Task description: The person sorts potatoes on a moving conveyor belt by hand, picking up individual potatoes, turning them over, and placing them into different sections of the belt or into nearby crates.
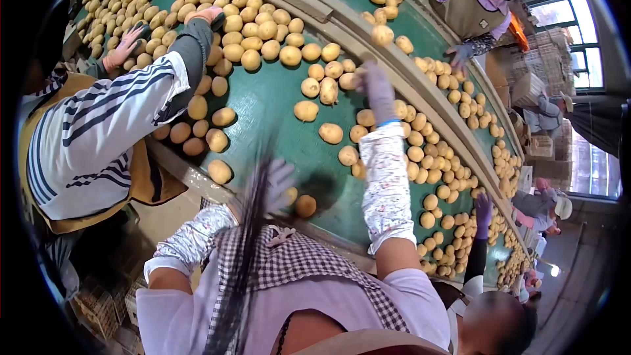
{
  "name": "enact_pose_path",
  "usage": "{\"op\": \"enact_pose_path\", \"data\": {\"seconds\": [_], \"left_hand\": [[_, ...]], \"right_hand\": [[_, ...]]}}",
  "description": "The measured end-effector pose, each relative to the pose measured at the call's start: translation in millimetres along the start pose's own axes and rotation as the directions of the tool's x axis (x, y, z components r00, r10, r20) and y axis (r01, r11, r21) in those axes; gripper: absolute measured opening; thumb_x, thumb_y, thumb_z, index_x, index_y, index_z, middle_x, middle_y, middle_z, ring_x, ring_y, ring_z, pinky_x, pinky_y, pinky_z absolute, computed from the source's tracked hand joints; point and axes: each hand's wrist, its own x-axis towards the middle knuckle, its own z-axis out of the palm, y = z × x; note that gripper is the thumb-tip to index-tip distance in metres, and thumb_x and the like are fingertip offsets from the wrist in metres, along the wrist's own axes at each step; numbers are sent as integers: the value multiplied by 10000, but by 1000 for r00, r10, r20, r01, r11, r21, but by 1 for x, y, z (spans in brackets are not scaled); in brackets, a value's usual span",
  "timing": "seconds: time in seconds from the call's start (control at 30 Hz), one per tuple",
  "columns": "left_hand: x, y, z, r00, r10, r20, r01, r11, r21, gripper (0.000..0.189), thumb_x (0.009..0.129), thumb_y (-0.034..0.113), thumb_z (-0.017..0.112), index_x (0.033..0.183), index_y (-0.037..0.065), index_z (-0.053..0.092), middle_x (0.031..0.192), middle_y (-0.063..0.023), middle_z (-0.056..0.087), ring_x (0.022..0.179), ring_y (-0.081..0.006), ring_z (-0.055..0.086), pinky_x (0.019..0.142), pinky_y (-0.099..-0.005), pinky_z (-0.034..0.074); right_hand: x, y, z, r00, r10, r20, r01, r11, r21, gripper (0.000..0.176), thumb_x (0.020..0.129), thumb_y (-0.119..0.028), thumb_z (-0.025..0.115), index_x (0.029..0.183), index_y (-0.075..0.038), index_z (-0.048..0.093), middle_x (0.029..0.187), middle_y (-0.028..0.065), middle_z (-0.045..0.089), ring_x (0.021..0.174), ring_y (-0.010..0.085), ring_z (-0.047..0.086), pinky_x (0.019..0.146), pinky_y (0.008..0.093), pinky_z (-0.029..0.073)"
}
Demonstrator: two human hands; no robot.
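My left hand point(279, 181), in a pale glove and slightly blurred, is low over the near side of the green conveyor belt point(263, 105). Its fingers are spread, and a potato point(290, 195) shows right at its edge, with another potato point(305, 206) just beyond. Further up the belt, my right hand point(377, 92) in a pale purple glove reaches toward the rail. Motion smears its fingertips, which overlap the edge of a potato point(348, 81) in this view; whether they grip anything I cannot tell. Loose potatoes point(328, 91) lie beside it.
A co-worker's gloved hands point(209, 16) rest on potatoes at the left. Past the dividing rail point(342, 23), another person point(476, 0) handles potatoes on a second belt. A purple-gloved hand point(484, 213) reaches in from the right. A dark, blurred strand point(240, 269) hangs before my left arm.
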Motion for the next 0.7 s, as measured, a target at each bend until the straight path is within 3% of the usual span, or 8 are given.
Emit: {"op": "enact_pose_path", "data": {"seconds": [0.07, 0.23, 0.33, 0.37, 0.43, 0.5, 0.57, 0.7], "left_hand": [[3, -7, 37, 961, 223, 163, -250, 953, 170, 585, 814, 384, 737, 1343, 152, 646, 1401, -122, 592, 1379, -340, 472, 1137, -549, 346], [24, -3, 25, 893, 244, 379, -294, 953, 78, 602, 834, 403, 733, 1399, 232, 618, 1267, -49, 640, 1347, -275, 506, 1203, -547, 304], [7, -14, 41, 935, 191, 298, -213, 976, 45, 519, 749, 328, 752, 1253, 230, 679, 1131, -11, 625, 1228, -260, 527, 1155, -539, 340], [10, -21, 41, 935, 203, 291, -227, 973, 51, 519, 749, 328, 752, 1253, 230, 679, 1131, -11, 625, 1228, -260, 527, 1155, -539, 340], [8, -24, 30, 916, 55, 398, -160, 959, 236, 481, 782, 321, 742, 1249, 228, 680, 1159, -19, 614, 1245, -273, 519, 1165, -572, 323], [17, -24, 3, 942, 71, 329, -173, 941, 292, 440, 834, 276, 695, 1260, 171, 667, 1289, -92, 580, 1349, -332, 478, 1183, -595, 303], [12, -40, 3, 988, 66, 137, -111, 929, 352, 433, 854, 224, 662, 1276, 133, 646, 1345, -125, 576, 1394, -352, 461, 1179, -593, 313], [10, -89, -13, 977, -174, 121, 87, 850, 519, 456, 882, 218, 652, 1330, 133, 633, 1391, -112, 596, 1429, -349, 450, 1224, -592, 279]], "right_hand": [[-15, 15, 52, 998, -52, 19, 50, 718, -694, 561, 945, -433, 669, 1381, -104, 543, 1221, 209, 693, 1041, 364, 723, 860, 451, 576], [-32, 12, 70, 1000, -10, 22, 24, 491, -871, 732, 824, -362, 772, 1458, -120, 497, 1382, 228, 609, 1237, 386, 630, 999, 494, 511], [-13, 37, 18, 995, 17, 103, 2, 983, -185, 634, 872, -352, 791, 1380, -38, 577, 1129, 111, 687, 1029, 213, 674, 860, 336, 548], [-7, 28, 8, 987, -65, 147, -23, 849, 528, 544, 952, -332, 743, 1373, -28, 581, 1125, 79, 688, 961, 150, 663, 790, 293, 539], [3, 13, 5, 992, -100, -78, 126, 758, 640, 454, 1006, -323, 689, 1354, -42, 613, 1094, 62, 694, 951, 138, 657, 781, 300, 538], [37, 41, 2, 992, -111, -52, 91, 949, -300, 432, 942, -387, 708, 1250, -86, 672, 1276, 120, 664, 1023, 283, 695, 899, 408, 551], [21, 35, 27, 959, -278, 51, 190, 502, -844, 488, 871, -401, 735, 1259, -118, 652, 1367, 158, 605, 1140, 359, 675, 962, 468, 537], [8, 42, 31, 999, 1, -43, -41, 313, -949, 569, 784, -400, 782, 1231, -75, 645, 1367, 235, 603, 1239, 414, 631, 1039, 484, 523]]}}
